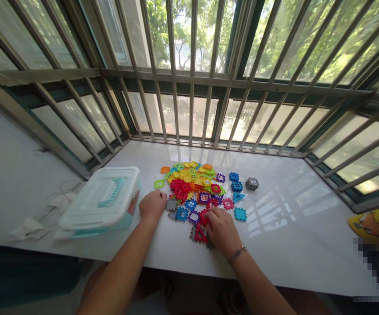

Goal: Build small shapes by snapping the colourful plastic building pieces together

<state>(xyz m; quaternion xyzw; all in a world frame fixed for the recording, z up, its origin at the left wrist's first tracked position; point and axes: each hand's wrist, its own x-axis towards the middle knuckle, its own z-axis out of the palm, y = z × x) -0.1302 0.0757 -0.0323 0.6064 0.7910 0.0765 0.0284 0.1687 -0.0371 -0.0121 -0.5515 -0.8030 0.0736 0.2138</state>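
My left hand (pixel 152 205) is curled closed at the left edge of the pile, next to a grey toothed tile (pixel 171 204); the inside of its fingers is hidden. My right hand (pixel 221 228), with a bracelet on the wrist, has its fingertips closed on a red plastic building tile (pixel 204 217). Just below it lie a red triangular frame piece (pixel 201 234) and grey tiles, partly covered by the hand. Purple window tiles (pixel 194 217) and blue tiles (pixel 182 214) lie between my hands. Beyond them spreads a heap of yellow tiles (pixel 184 176) and red tiles (pixel 180 189).
A lidded clear storage box (pixel 99 197) stands at left, with tissues and a cable beside it. Blue tiles (pixel 236 186), a grey stack (pixel 251 183) and a turquoise square (pixel 240 214) lie right of the heap. A yellow-and-blue container (pixel 376 223) is at far right. Metal bars line the window behind.
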